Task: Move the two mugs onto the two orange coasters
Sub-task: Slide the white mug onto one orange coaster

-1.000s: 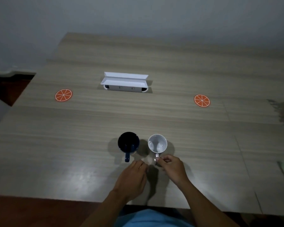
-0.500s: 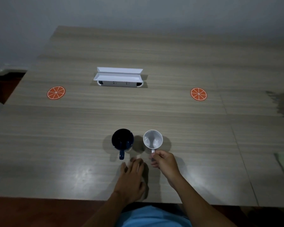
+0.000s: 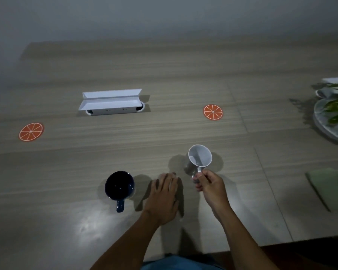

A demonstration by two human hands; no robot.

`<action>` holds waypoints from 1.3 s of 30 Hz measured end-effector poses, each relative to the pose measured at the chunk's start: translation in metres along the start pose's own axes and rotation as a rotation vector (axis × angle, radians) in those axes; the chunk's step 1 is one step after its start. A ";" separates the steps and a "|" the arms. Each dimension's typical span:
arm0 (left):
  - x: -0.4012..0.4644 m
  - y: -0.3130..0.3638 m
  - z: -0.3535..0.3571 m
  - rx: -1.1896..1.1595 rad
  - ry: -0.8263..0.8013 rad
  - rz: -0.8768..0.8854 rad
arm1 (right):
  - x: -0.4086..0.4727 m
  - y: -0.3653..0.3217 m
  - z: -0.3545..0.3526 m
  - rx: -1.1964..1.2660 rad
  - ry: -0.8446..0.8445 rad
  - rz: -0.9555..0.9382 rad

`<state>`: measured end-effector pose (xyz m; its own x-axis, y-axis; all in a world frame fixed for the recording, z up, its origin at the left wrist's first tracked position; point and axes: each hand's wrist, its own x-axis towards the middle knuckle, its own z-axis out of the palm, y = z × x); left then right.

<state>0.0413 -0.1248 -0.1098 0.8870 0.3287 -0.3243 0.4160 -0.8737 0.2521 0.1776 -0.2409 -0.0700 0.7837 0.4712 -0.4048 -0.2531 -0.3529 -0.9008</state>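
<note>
Pinching white mug [image 3: 200, 157] handle, right hand [image 3: 210, 185] grip closed; mug seemingly lifted, tilted.

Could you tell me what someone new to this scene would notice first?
Probably the white mug, held by its handle in the right hand and tipped above the table. Next, the two orange coasters, one far left and one beyond the mug. The dark mug stands beside the flat left hand.
</note>
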 end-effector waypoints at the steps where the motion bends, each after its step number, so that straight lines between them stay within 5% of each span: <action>1: 0.012 0.003 -0.004 0.002 -0.003 -0.001 | 0.006 -0.001 -0.006 -0.002 0.024 0.007; 17: 0.196 -0.012 -0.039 -0.052 0.096 -0.153 | 0.136 -0.048 -0.039 0.059 0.198 -0.009; 39: 0.207 -0.017 -0.027 -0.078 0.141 -0.202 | 0.267 -0.074 -0.043 0.084 0.284 -0.089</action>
<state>0.2237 -0.0323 -0.1562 0.8011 0.5454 -0.2466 0.5971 -0.7568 0.2660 0.4298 -0.1235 -0.1048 0.9291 0.2479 -0.2745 -0.2135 -0.2465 -0.9453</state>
